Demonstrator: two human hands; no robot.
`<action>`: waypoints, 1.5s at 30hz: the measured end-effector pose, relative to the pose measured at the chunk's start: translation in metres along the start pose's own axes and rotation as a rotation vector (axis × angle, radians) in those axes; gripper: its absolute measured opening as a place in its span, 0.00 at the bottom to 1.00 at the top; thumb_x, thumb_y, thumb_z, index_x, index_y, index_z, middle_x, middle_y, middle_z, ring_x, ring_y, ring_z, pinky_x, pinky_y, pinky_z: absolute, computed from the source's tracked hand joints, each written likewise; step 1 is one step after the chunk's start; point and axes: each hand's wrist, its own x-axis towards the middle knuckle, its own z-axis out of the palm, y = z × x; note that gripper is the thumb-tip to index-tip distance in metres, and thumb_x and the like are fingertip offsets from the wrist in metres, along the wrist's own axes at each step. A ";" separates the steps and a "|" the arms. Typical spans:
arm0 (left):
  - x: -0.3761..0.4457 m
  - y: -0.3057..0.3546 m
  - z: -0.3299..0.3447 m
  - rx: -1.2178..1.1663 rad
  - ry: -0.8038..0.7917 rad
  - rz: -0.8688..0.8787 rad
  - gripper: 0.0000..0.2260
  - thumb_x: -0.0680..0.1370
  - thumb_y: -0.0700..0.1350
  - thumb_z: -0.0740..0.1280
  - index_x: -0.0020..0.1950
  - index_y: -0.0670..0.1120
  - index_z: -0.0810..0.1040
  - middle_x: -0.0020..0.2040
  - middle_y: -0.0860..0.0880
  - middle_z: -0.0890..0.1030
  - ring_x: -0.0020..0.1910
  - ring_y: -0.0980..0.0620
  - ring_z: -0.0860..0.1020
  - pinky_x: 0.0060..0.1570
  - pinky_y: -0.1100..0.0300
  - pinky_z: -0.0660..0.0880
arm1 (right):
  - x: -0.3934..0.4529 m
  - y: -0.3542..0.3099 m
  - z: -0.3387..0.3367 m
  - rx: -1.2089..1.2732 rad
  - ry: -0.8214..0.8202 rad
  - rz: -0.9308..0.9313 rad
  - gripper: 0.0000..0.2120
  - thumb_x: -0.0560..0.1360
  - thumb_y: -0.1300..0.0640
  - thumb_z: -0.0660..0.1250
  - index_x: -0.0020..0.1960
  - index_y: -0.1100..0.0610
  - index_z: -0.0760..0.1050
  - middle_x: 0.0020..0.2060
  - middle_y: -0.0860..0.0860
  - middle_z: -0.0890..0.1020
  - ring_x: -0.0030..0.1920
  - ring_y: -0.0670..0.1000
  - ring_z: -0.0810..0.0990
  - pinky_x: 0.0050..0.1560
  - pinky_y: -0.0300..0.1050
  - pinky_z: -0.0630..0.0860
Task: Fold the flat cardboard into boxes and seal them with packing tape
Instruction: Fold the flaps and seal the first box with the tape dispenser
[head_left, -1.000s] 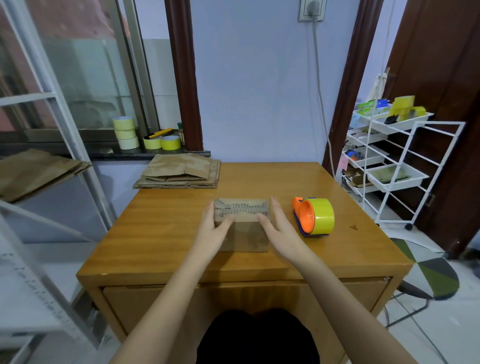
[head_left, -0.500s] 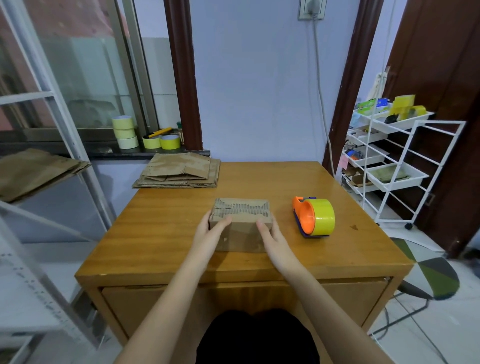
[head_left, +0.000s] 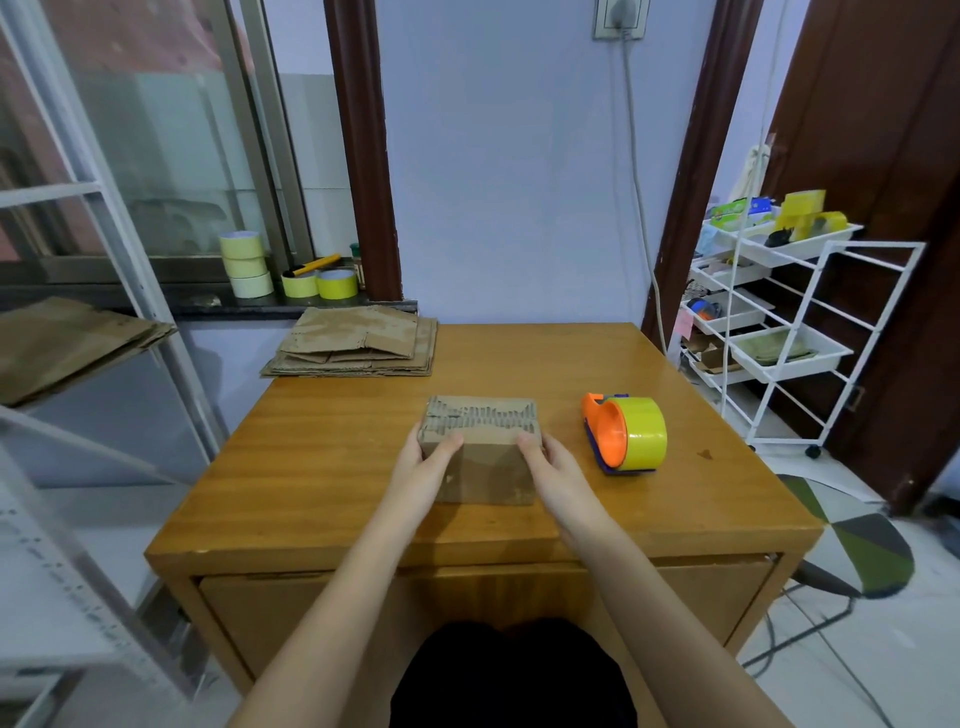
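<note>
**Both hands clasp a folded cardboard box at the middle of the table**

A small brown cardboard box (head_left: 480, 452) sits on the wooden table (head_left: 311, 467), roughly at its centre, with its top face showing bare corrugated ridges. The left hand (head_left: 423, 473) grips the box's near-left corner: the thumb lies over the top edge on the near face and the fingers wrap around the left side, where they are hidden from the head camera. The right hand (head_left: 553, 475) grips the near-right corner in the same way, thumb tip pressed on the upper edge, fingers curled around the right side. The box lies between the two hands, held from 9 and 3 o'clock, its far face pointing to 12 o'clock. Whether its underside touches the table or is raised slightly cannot be told.

At 3 o'clock from the box, near but apart from the right hand, stands an orange tape dispenser (head_left: 626, 434) loaded with a yellow roll. At 11 o'clock, on the far left corner of the table, lies a stack of flat cardboard (head_left: 358, 343). Beyond it, on the dark window sill (head_left: 208, 306), stand several tape rolls (head_left: 247, 265). A white wire rack (head_left: 789, 332) with trays stands off the table at 2 o'clock.
</note>
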 end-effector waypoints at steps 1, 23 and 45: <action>0.001 -0.001 0.000 0.005 0.000 -0.002 0.23 0.80 0.47 0.64 0.74 0.47 0.64 0.66 0.50 0.73 0.58 0.54 0.73 0.38 0.72 0.72 | 0.000 0.000 0.000 -0.003 0.003 -0.009 0.14 0.81 0.49 0.57 0.66 0.50 0.70 0.59 0.46 0.78 0.58 0.43 0.76 0.56 0.36 0.72; -0.011 0.007 0.014 1.116 0.060 0.636 0.17 0.83 0.52 0.53 0.71 0.54 0.70 0.72 0.54 0.68 0.73 0.55 0.61 0.72 0.60 0.47 | 0.052 -0.044 -0.030 -0.569 -0.091 -0.169 0.14 0.80 0.65 0.57 0.61 0.66 0.76 0.58 0.56 0.79 0.60 0.50 0.75 0.54 0.30 0.66; 0.014 0.007 0.015 1.140 -0.198 0.646 0.27 0.78 0.60 0.62 0.75 0.55 0.62 0.76 0.56 0.60 0.75 0.56 0.56 0.74 0.54 0.52 | 0.011 -0.020 -0.105 -0.705 0.592 -0.353 0.13 0.75 0.62 0.63 0.60 0.62 0.70 0.55 0.56 0.73 0.56 0.55 0.74 0.52 0.51 0.72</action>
